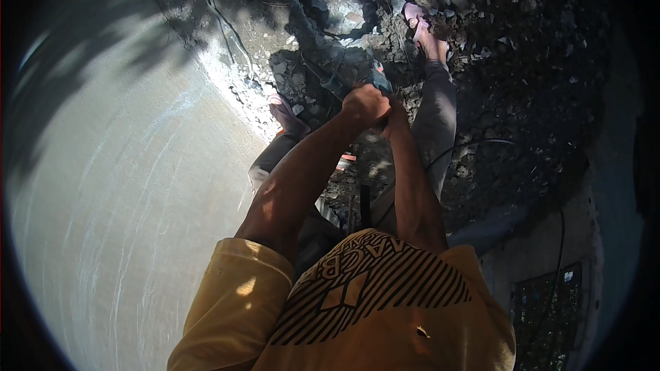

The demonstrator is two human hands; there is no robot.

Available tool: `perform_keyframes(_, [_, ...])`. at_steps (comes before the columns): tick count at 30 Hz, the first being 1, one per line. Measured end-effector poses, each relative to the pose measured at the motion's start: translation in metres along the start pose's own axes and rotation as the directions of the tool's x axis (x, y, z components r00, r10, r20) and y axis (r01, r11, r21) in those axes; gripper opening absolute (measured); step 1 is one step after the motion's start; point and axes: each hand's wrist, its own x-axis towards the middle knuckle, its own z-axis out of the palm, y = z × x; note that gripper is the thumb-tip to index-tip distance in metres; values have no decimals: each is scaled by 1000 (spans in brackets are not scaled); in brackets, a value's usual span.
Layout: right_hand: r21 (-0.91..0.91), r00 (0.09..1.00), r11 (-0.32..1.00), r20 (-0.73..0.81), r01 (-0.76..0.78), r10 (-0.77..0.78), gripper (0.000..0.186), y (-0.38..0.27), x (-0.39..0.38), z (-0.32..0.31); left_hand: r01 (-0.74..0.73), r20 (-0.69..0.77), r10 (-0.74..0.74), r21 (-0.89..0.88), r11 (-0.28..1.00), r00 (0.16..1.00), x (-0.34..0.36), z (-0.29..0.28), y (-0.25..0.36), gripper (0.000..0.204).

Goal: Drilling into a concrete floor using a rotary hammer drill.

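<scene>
A teal and black power drill [380, 80], seemingly a hammer drill, points away from me toward broken ground between my feet. My left hand [366, 104] is closed around it near the rear of its body. Just to the right and partly behind, my right hand [394, 117] is wrapped round its back end. A dark grip-like part [335, 85] sticks out on the tool's left side, with neither hand on it. The tip is lost in shadow among the rubble, so whether it touches the ground I cannot tell.
A pale plastered wall [124, 213] rises along my left. Broken concrete and stones [344, 10] cover the ground ahead, with darker debris [522, 48] at right. A black cable [481, 141] curves past my right leg; another cable [220, 17] lies near the wall. My sandalled feet stand apart.
</scene>
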Motion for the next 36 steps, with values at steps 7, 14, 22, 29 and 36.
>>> perform_keyframes(7, [-151,982,987,-166,61,-86,42,11,-6,7,32,118,-43,93,995,992,-13,-8,2,29])
perform_keyframes(14, [-124,995,991,-73,56,-65,37,-3,-18,29,-108,80,93,211,972,992,4,-5,-12,34])
perform_keyframes(22, [-112,994,993,-91,43,-53,30,-6,-24,29,-116,147,92,159,980,985,5,-14,-10,27])
perform_keyframes(29, [-151,993,986,-78,72,-84,41,-9,-9,21,-120,161,94,162,980,982,4,-25,-10,25])
perform_keyframes(36, [-252,992,967,-113,29,-60,51,-4,-23,41,-74,141,51,165,983,989,-1,-14,-18,28])
